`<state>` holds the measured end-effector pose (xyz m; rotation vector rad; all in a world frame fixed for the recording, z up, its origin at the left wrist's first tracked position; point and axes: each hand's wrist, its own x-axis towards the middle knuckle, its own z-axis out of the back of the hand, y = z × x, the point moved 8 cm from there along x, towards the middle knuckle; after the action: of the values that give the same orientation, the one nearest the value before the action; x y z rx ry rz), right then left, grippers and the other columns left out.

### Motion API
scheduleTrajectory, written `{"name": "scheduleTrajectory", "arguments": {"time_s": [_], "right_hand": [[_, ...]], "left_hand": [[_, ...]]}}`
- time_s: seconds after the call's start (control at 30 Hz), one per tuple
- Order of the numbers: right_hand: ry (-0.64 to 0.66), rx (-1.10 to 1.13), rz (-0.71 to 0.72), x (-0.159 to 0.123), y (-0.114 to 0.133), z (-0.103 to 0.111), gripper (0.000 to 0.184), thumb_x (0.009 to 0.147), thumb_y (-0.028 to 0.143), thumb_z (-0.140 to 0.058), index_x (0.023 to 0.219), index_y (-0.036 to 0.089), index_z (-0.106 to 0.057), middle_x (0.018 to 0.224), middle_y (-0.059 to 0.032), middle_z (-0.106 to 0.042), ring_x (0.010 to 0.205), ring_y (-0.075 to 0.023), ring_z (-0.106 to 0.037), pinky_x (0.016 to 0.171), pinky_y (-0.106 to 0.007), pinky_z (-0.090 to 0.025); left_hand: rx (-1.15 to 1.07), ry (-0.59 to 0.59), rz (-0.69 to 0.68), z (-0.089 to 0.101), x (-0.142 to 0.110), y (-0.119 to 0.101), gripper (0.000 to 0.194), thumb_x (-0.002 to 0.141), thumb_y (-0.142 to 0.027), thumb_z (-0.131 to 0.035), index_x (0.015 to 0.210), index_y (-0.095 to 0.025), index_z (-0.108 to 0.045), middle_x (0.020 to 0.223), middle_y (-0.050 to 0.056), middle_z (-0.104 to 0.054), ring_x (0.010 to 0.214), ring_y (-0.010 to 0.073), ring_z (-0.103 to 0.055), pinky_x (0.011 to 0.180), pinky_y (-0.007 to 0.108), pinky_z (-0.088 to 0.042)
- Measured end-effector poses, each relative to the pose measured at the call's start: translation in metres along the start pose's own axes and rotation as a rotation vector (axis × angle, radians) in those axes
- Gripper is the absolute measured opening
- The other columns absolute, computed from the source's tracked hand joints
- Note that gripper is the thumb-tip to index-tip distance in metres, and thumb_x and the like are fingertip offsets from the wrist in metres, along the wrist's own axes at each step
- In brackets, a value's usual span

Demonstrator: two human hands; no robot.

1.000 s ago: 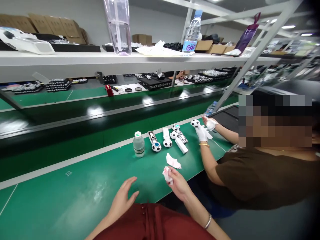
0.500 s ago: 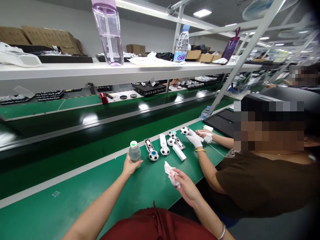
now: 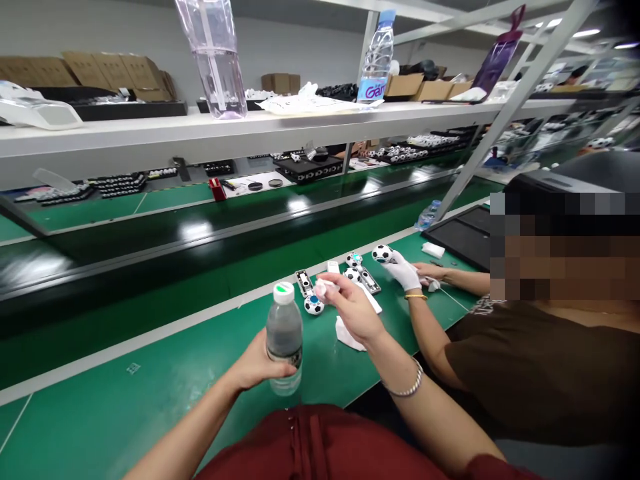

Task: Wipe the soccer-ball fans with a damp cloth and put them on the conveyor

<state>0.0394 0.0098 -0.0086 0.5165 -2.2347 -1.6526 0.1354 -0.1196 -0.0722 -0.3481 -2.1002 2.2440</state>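
Note:
My left hand (image 3: 257, 363) is wrapped round a small clear bottle (image 3: 284, 340) with a white and green cap, held upright above the near edge of the green table (image 3: 125, 407). My right hand (image 3: 350, 310) is raised beside the bottle's cap, fingers pinched on a small white cloth (image 3: 324, 285). Another white cloth (image 3: 349, 335) lies on the table below that hand. Just beyond, several football-patterned ball parts (image 3: 313, 305) and white handles lie in a row.
A co-worker sits at my right; a white-gloved hand (image 3: 403, 270) holds a football-patterned ball (image 3: 382, 253). A black tray (image 3: 463, 235) lies past them. A black conveyor belt (image 3: 200, 233) runs behind the table. Bottles (image 3: 376, 57) stand on the white shelf above.
My left hand reached to the bottle, gripped it and brought it back towards me. My right hand rose with its cloth from the table edge to beside the cap.

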Motion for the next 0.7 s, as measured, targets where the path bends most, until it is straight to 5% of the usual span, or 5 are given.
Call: {"name": "scheduleTrajectory", "arguments": {"time_s": [0.13,0.27,0.43,0.57,0.7], "right_hand": [[0.181,-0.005,0.087,0.007,0.027,-0.041,0.026,0.075,0.032,-0.060,0.095,0.016,-0.060,0.087,-0.0032,-0.059,0.074,-0.0075,-0.054,0.067,-0.019,-0.045],[0.311,-0.176,0.205,-0.004,0.037,-0.054,0.031,0.084,0.038,-0.046,0.099,0.014,-0.059,0.094,-0.0055,-0.057,0.077,-0.0081,-0.053,0.067,-0.019,-0.044],[0.385,-0.528,0.682,-0.023,0.064,-0.062,0.042,0.084,0.048,-0.042,0.099,0.012,-0.057,0.095,-0.0064,-0.056,0.088,-0.0113,-0.049,0.081,-0.024,-0.041],[0.474,-0.922,1.010,-0.035,0.072,-0.077,0.057,0.078,0.064,-0.037,0.086,0.012,-0.058,0.075,-0.0057,-0.054,0.071,-0.0115,-0.046,0.067,-0.024,-0.040],[0.580,-1.165,1.162,-0.043,0.071,-0.088,0.056,0.076,0.067,-0.036,0.076,0.014,-0.055,0.058,-0.0008,-0.043,0.058,-0.0109,-0.042,0.058,-0.027,-0.035]], "left_hand": [[-0.030,0.181,0.014,-0.026,-0.005,-0.010,0.053,0.057,-0.024,-0.070,0.101,-0.007,-0.048,0.093,0.011,-0.056,0.083,0.0188,-0.053,0.074,0.028,-0.044],[-0.032,0.203,0.059,-0.028,-0.006,-0.006,0.061,0.055,-0.026,-0.070,0.107,-0.008,-0.045,0.101,0.013,-0.054,0.092,0.0231,-0.052,0.080,0.032,-0.043],[0.130,0.267,0.144,-0.027,-0.007,0.005,0.060,0.056,-0.025,-0.065,0.109,-0.010,-0.043,0.100,0.012,-0.055,0.095,0.0249,-0.051,0.081,0.033,-0.044],[0.313,0.342,0.152,-0.032,-0.006,0.005,0.055,0.053,-0.018,-0.060,0.106,-0.013,-0.046,0.094,0.008,-0.055,0.089,0.0218,-0.052,0.075,0.027,-0.046],[0.421,0.333,0.115,-0.038,-0.005,-0.009,0.043,0.053,-0.016,-0.056,0.096,-0.014,-0.051,0.081,0.004,-0.054,0.074,0.0153,-0.050,0.060,0.020,-0.043]]}}
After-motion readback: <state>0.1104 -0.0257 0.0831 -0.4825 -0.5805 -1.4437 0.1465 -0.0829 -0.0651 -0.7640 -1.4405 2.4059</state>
